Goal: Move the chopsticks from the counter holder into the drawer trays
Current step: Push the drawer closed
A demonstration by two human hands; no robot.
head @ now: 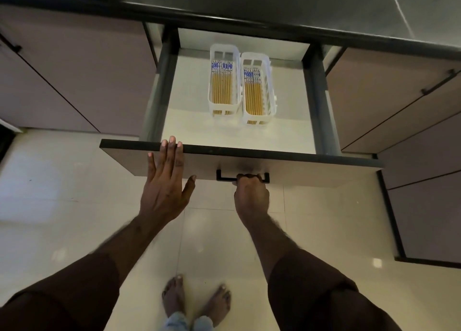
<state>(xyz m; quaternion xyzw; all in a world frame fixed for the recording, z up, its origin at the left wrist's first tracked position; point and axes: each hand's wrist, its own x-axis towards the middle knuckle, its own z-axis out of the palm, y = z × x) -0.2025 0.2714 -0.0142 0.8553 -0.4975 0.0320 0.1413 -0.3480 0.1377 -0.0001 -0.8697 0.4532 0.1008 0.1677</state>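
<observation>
The drawer [287, 167] stands pulled out below the counter. Two white plastic trays lie side by side on its white floor, the left tray [211, 86] and the right tray [268, 91]. Each holds several wooden chopsticks with blue-patterned tops: one bundle [222, 86] in the left tray, another bundle [254, 93] in the right. My left hand [164, 181] lies flat and open against the drawer front, fingertips at its top edge. My right hand [250, 193] is closed around the black drawer handle [224, 178]. The counter holder is out of view.
A dark countertop edge [249, 24] runs above the drawer. Closed brown cabinet fronts [74, 76] flank it on both sides, with black handles [440, 82] on the right. My bare feet [194, 300] stand on the pale tiled floor [62, 193] below.
</observation>
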